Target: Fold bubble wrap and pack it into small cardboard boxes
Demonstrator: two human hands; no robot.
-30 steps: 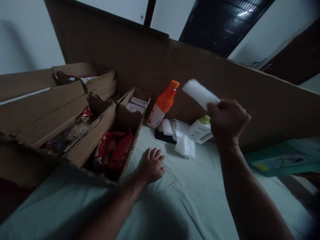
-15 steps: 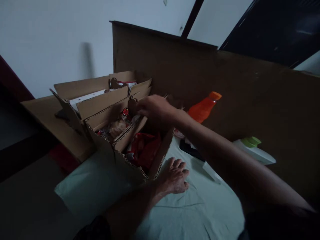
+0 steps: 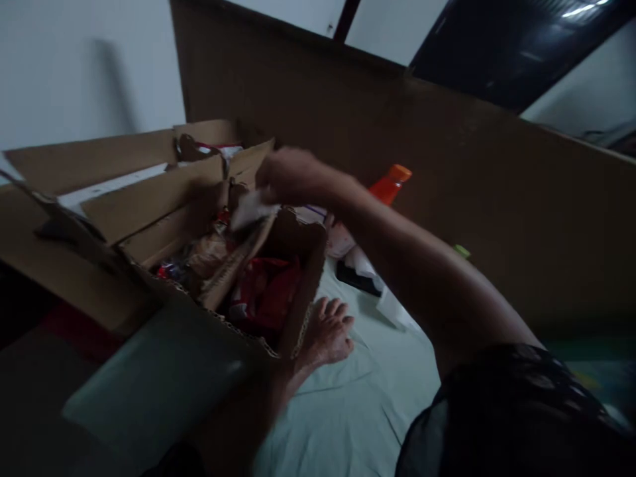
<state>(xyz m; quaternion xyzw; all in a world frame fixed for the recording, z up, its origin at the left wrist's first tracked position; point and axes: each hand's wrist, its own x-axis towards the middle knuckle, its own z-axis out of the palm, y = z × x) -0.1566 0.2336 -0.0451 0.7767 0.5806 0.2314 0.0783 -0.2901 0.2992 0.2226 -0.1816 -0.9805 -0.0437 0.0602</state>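
Observation:
My right hand (image 3: pixel 288 175) is closed over the divided cardboard box (image 3: pixel 312 288), pinching a small whitish packet (image 3: pixel 247 211). The packet hangs at a middle compartment; blur hides its exact kind. Beneath it, that compartment holds a tan wrapped item (image 3: pixel 209 255) and some shiny red wrappers. A crumpled red packet (image 3: pixel 268 288) fills the nearest compartment. Close to the box's near right corner, my left hand (image 3: pixel 330 334) lies flat on the pale green cloth (image 3: pixel 358 411), its fingers spread and nothing in them.
Behind the box stands a tall brown cardboard panel (image 3: pixel 497 218). An orange bottle (image 3: pixel 390 185) leans near it, partly behind my right forearm. A black object (image 3: pixel 358 278) and white plastic pieces (image 3: pixel 395 310) lie right of the box. Raised box flaps (image 3: pixel 99 156) stick up at the left.
My right hand has lifted slightly out of the box, and the whitish packet now shows below its fingers. My left hand stays flat beside the box. The whole view has shifted.

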